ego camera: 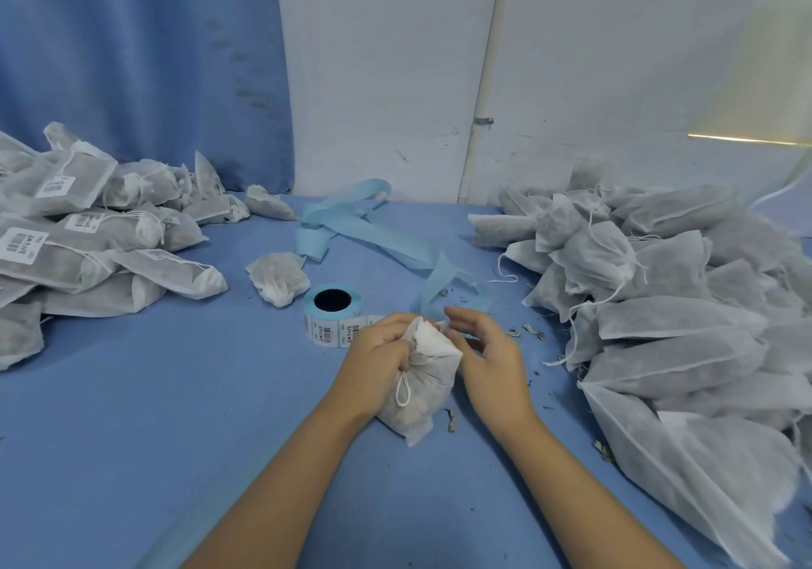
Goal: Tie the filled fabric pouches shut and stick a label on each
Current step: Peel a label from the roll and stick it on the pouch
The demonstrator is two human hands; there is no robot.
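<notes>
A filled white fabric pouch (422,397) lies on the blue table (175,392) in front of me. My left hand (378,362) grips its gathered neck, and a loop of white drawstring hangs below my fingers. My right hand (487,357) hovers just right of the pouch's mouth, fingers loosely curved near the fabric; whether it pinches a string or a label is hidden. A roll of barcode labels (331,318) stands just behind my left hand.
A pile of labelled, tied pouches (88,243) lies at the left. A large heap of unlabelled pouches (659,318) fills the right side. Blue backing strip (369,230) curls across the far middle, beside one loose pouch (279,278). Dried herb crumbs are scattered near the right heap.
</notes>
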